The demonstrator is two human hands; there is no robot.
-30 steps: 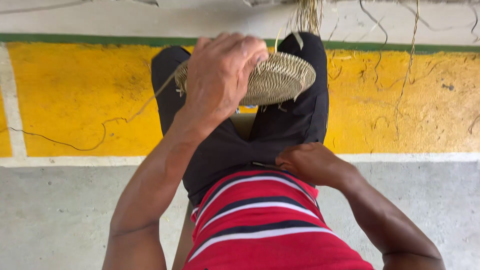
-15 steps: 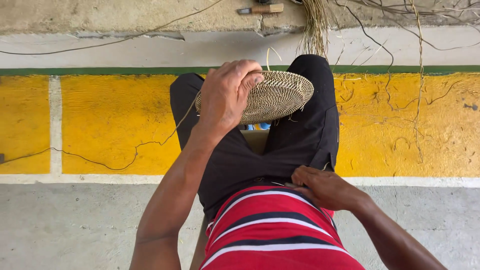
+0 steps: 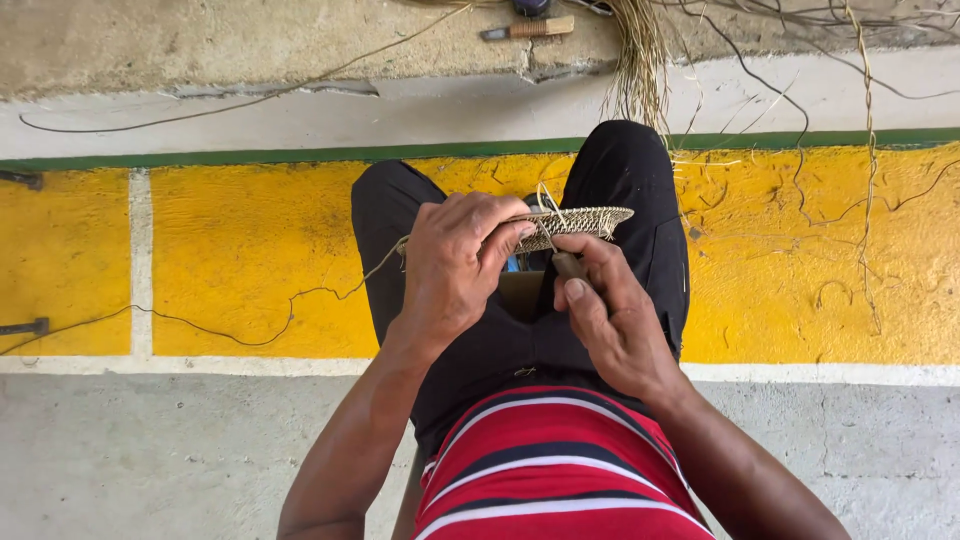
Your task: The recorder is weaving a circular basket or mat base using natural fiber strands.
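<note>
A round woven disc of straw-coloured fibre (image 3: 580, 222) is held nearly edge-on above my knees in black trousers (image 3: 640, 200). My left hand (image 3: 455, 265) grips its near left rim, fingers curled over it. My right hand (image 3: 610, 320) is just under the disc and holds a small tool with a brownish handle (image 3: 570, 266) pointing up at the weave. A long loose fibre strand (image 3: 300, 300) trails from the disc to the left over the yellow floor.
A bundle of dry fibres (image 3: 640, 60) hangs ahead of my knees, with stray strands (image 3: 860, 180) scattered at the right. A knife-like tool with a wooden handle (image 3: 530, 28) lies on the concrete ledge at the top. The floor has a yellow band edged in white and green.
The disc has tipped from facing the camera to nearly edge-on. My right hand has risen from my lap to the disc with a tool. The view has shifted downward slightly.
</note>
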